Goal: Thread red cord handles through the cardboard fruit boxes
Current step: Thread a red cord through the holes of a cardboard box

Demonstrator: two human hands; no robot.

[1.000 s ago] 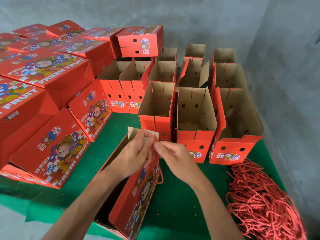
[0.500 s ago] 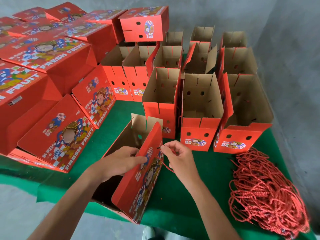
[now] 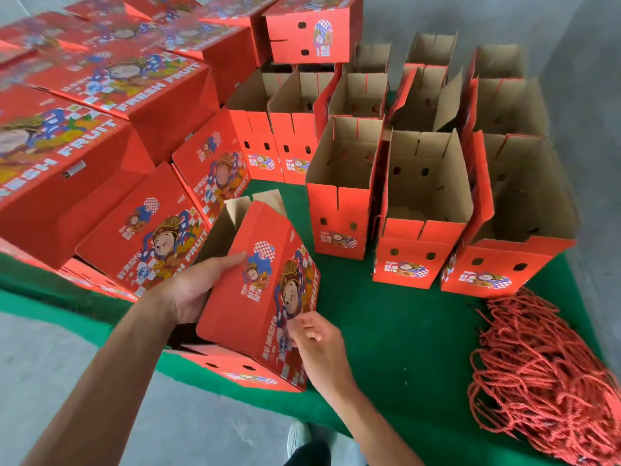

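A red printed fruit box (image 3: 255, 297) lies tilted on its side at the near edge of the green table (image 3: 403, 331), its brown inside facing away. My left hand (image 3: 198, 287) holds its left edge, fingers straight along the printed panel. My right hand (image 3: 311, 334) touches the panel's lower right edge with curled fingers; whether it pinches a cord there is hidden. A heap of red cord handles (image 3: 544, 378) lies at the right.
Several open boxes (image 3: 423, 210) stand upright in rows behind. Closed red boxes (image 3: 111, 129) are stacked and leaning at the left. The table's near edge drops to a grey floor (image 3: 201, 425). A shoe (image 3: 299, 438) shows below.
The box has been tipped and turned toward me, its printed panel now facing up. My right hand has slid from the top hole down to the panel's lower edge. The camera moved closer.
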